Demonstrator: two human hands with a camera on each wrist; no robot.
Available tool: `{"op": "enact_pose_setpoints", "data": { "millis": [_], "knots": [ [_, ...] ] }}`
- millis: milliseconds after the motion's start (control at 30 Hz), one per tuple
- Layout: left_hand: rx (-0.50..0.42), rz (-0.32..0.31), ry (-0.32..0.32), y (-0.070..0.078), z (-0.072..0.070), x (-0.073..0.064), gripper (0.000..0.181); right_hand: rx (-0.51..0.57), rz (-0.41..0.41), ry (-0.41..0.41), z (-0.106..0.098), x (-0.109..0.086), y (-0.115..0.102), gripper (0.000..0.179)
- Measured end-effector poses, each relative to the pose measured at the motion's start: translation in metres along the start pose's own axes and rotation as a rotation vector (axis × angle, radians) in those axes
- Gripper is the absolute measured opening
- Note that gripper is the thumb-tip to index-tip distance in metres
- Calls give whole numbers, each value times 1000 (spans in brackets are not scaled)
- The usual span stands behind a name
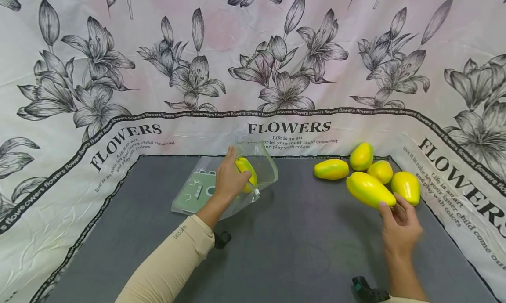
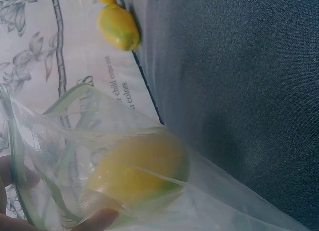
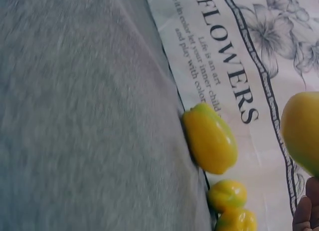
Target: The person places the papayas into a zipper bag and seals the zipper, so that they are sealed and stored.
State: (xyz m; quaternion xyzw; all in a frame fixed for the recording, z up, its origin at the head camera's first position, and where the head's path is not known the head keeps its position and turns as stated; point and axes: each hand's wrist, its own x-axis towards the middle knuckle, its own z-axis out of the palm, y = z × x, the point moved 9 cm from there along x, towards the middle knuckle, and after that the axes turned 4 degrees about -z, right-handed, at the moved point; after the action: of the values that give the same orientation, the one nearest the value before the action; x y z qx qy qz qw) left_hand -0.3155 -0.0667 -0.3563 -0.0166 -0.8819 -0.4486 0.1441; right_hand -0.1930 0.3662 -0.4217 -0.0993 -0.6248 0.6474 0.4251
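Note:
My left hand (image 1: 230, 175) grips a clear zip bag (image 1: 261, 156) with a green printed panel, near its mouth. One yellow papaya-like fruit (image 2: 144, 166) shows through the plastic in the left wrist view. In the head view, the thumb lies across that fruit (image 1: 247, 173), partly covering it. On the right, my right hand (image 1: 403, 224) holds the end of a long yellow papaya-like fruit (image 1: 369, 189) between thumb and fingers. That fruit is only partly visible at the right edge of the right wrist view, with some fingertips (image 3: 304, 211) below it.
Several more yellow fruits lie by the back right corner of the grey tabletop (image 1: 292, 250), including a long one (image 1: 331, 169) and an upright-looking one (image 1: 361, 156). White flower-printed cloth (image 1: 221, 129) rises behind the table and along its sides.

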Motion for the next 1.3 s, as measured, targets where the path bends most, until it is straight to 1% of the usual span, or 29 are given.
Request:
{"op": "enact_pose_setpoints", "data": {
  "millis": [300,400,500,600,867,1100,1200,1300],
  "knots": [
    [2,1,-7,-1,2,0,83,1,-39,-99,25,-3,-9,38],
    [5,8,-4,0,2,0,83,16,-44,-115,32,-4,-10,38],
    [4,14,-1,1,1,0,83,64,-41,-131,38,-5,-11,39],
    [7,15,2,2,0,-1,83,81,-40,-157,46,-6,-12,39],
    [13,9,-8,3,1,-2,84,71,-11,-236,68,-12,-17,40],
    [9,-2,-22,2,3,-3,83,34,-17,-311,90,-18,-21,41],
    [11,-2,-17,3,3,-3,83,48,-16,-337,101,-21,-23,40],
    [17,3,-12,5,2,-2,83,61,-34,-360,113,-22,-25,39]
  ]
}}
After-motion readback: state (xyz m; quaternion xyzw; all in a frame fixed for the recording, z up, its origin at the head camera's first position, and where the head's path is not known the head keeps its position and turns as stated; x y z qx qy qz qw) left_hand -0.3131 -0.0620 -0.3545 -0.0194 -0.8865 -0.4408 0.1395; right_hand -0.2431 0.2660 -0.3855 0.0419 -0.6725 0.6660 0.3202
